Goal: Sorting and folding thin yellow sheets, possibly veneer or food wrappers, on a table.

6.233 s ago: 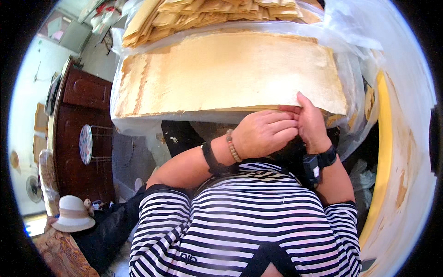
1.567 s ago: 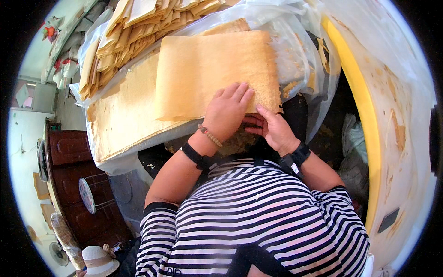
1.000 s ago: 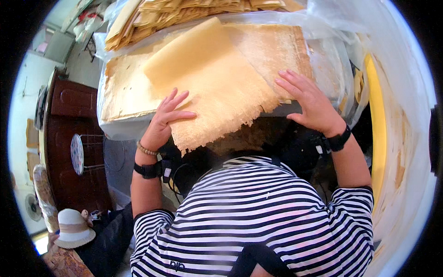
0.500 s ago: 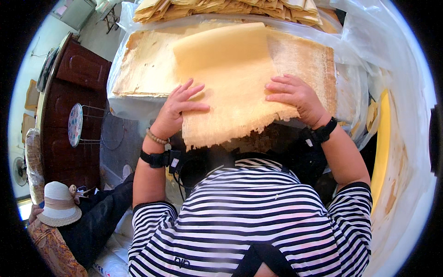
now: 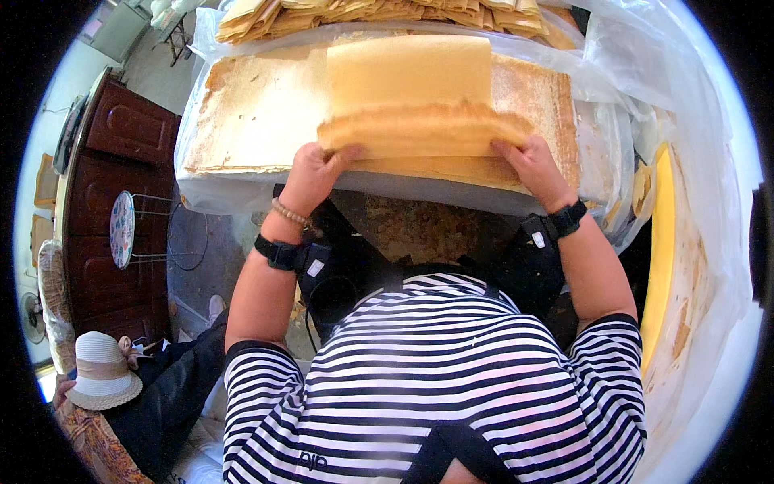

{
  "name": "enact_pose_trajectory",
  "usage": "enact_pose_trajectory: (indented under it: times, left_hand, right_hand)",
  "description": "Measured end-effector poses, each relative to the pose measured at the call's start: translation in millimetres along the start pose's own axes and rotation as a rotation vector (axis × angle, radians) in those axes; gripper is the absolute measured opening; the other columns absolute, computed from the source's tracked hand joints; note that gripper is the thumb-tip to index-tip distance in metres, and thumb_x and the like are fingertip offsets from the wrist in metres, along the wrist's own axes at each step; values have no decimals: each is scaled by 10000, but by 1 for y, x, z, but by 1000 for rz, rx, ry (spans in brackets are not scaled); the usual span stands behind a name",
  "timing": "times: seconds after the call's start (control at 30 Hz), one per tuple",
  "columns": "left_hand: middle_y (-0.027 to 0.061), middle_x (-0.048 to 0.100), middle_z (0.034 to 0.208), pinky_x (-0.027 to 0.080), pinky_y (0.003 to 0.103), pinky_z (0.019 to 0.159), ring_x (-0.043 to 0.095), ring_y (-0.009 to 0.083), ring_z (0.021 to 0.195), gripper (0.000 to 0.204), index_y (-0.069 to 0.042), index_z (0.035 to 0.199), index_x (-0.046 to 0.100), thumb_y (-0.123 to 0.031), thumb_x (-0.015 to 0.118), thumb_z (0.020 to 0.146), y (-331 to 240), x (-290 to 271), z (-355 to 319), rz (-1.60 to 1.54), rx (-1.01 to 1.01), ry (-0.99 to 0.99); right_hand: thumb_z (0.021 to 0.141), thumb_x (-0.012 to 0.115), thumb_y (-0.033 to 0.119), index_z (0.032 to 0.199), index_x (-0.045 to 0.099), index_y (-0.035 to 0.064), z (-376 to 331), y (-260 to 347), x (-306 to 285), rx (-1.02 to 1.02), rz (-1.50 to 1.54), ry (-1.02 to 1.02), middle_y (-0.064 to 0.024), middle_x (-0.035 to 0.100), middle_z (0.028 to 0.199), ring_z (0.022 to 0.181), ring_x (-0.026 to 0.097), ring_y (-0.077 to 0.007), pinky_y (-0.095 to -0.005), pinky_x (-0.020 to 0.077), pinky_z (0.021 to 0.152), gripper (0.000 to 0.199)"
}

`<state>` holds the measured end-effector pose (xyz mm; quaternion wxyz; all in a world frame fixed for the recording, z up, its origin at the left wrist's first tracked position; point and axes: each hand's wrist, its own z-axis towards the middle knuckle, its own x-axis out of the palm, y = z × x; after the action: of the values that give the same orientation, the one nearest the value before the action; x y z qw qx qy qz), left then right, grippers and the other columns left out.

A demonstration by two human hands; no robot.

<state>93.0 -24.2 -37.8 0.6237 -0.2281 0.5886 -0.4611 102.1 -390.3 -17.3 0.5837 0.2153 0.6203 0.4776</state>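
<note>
A thin yellow-tan sheet (image 5: 411, 73) lies on a wide board-like stack (image 5: 258, 105) of pale, brown-edged sheets in front of me. Its near part is folded over, so the ragged brown edge runs across the sheet's middle. At the left end of the fold, my left hand (image 5: 316, 171) is closed, thumb pressing on the sheet. My right hand (image 5: 534, 165) pinches the right end in the same way. Between the two hands the fold is slightly blurred. The fingers under the sheet are partly hidden.
A pile of folded tan sheets (image 5: 379, 16) stands beyond the stack. Clear plastic (image 5: 621, 64) drapes around it, with a yellow curved edge (image 5: 659, 242) at right. To the left are a round stool (image 5: 122, 230), dark wooden cabinets (image 5: 121, 194) and a seated person holding a straw hat (image 5: 103, 367).
The near ragged edge has been turned over away from me onto the sheet. Both hands have gone from spread fingers on top to gripping the fold's ends.
</note>
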Motion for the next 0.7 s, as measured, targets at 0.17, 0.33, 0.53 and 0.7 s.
enact_pose_trajectory:
  times: [0.17,0.33,0.53,0.7]
  left_hand:
    - [183,711,810,526,416,662,680,350,725,303,-4,988,715,-294,688,900,4,22,18,187,-154,-317]
    - [166,676,816,528,437,712,657,363,769,323,-34,1069,699,-291,693,875,-23,32,28,630,-276,-287]
    - [120,600,1299,426,410,1040,531,302,1246,466,-116,1288,618,-331,685,880,-9,41,31,827,341,-414]
    - [82,494,1475,374,424,1129,438,350,1367,489,-134,1340,579,-200,684,868,-23,39,35,738,340,91]
  right_hand:
    - [942,636,408,983,704,-24,34,15,9,297,-320,-126,-167,678,747,689,654,-284,-372,521,675,440]
    - [911,641,419,1110,671,34,38,12,29,145,-734,-314,-219,678,760,727,678,-359,-456,530,652,435]
    - [878,682,376,1377,508,113,41,30,42,280,-825,-370,-204,680,997,893,682,-346,-462,543,743,591]
    - [856,709,345,1382,525,157,42,14,33,-321,-1248,-479,-136,587,1318,1162,596,-333,-427,486,982,587]
